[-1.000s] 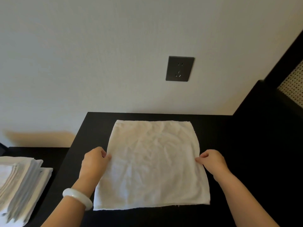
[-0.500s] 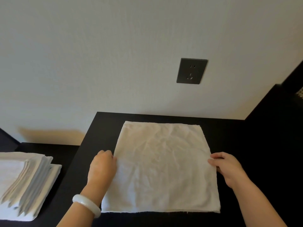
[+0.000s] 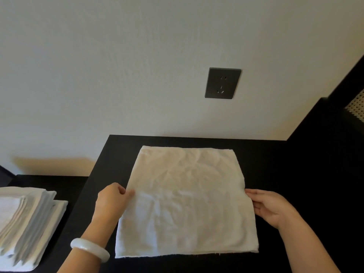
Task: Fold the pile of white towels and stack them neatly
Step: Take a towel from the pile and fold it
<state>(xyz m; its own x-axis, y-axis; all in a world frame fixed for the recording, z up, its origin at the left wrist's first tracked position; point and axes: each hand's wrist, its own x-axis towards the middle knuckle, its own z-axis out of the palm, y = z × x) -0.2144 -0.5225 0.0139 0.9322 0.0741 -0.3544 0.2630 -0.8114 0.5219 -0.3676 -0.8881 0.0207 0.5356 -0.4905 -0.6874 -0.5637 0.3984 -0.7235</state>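
**A:** Which step am I on?

**B:** Left to right. The stack [image 3: 25, 219] of folded towels is far left on the lower dark surface, well apart from the work. Your left hand [image 3: 110, 203], bracelet [image 3: 89, 250] on the wrist, has its fingers curled and thumb on top, pinching the towel's left edge about halfway up. The towel [image 3: 187, 203] is spread flat on the table [image 3: 275, 154], wrinkled, with its far edge near the wall and its near edge toward you.

**A:** And the right?

**B:** Your right hand [image 3: 273, 207] is at the right edge, level with the left. The fingers look mostly straight, tips touching the hem. I can't tell if any cloth is pinched there.

**A:** So the step is?

**B:** My read: start of the first fold on this towel. Nothing is turned over yet.

**A:** Next move?

**B:** Probably get a real pinch on the right side to match the left. Then move both hands together so the edges land square. The cloth is limp and creased, so an uneven lift will likely skew it. Flatten the crease, then it can go to the stack.
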